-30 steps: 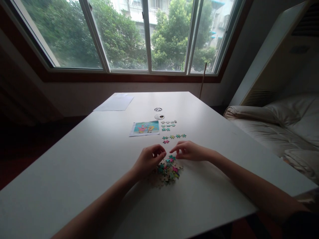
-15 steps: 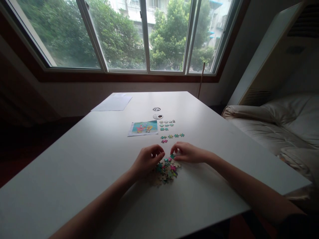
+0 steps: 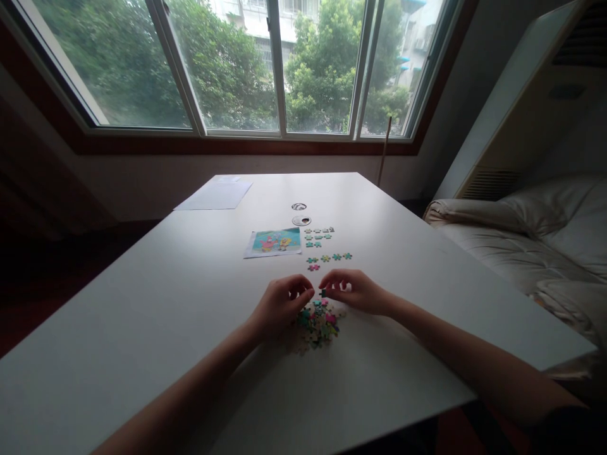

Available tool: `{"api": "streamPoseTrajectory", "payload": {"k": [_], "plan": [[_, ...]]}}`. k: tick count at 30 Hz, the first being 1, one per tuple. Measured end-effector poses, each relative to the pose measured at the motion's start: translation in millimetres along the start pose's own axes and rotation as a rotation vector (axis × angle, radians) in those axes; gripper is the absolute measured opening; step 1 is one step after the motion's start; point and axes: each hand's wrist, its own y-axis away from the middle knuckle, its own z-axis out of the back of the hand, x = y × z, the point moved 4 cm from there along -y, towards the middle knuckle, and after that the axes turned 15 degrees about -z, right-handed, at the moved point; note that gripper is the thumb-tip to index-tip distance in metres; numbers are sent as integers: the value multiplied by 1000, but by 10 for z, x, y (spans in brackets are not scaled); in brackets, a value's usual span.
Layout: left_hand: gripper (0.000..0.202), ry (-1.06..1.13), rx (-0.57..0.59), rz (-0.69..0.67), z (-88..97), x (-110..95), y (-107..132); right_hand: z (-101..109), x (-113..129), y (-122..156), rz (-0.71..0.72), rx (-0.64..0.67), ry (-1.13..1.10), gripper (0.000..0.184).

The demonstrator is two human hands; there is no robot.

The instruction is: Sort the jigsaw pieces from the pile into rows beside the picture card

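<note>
My right hand (image 3: 358, 291) pinches a dark green jigsaw piece (image 3: 323, 293) between thumb and fingertips, just above the far side of a loose heap of jigsaw pieces (image 3: 318, 325). Beside the heap on its left rests my left hand (image 3: 283, 302), with fingers curled and thumb close to the forefinger; whether anything is in that pinch is hidden. The heap mixes green, pink and bare cardboard-coloured pieces. Farther off, sorted pieces lie in short rows, among them a pink piece (image 3: 313, 268) and a yellow-green piece (image 3: 325, 258).
A cartoon picture sheet (image 3: 275, 242) lies left of the rows. Behind it are two round discs, the nearer disc (image 3: 301, 220) pale. White papers (image 3: 215, 194) sit at the white table's (image 3: 156, 303) far left. A sofa (image 3: 512, 240) stands to the right.
My right hand has lifted the green jigsaw piece slightly up and left off the heap, and its fingers have turned inward. My left hand has stayed in place.
</note>
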Motion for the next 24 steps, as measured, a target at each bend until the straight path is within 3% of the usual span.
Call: {"api": "streamPoseTrajectory", "payload": {"k": [17,24], "plan": [[19,46,29,-51,-20,-101,-6,-33,34,-5,-9,-49,-84,15],[21,100,-47,13,21,-45,-8,20,26,7,14,-152,-14,18]]}}
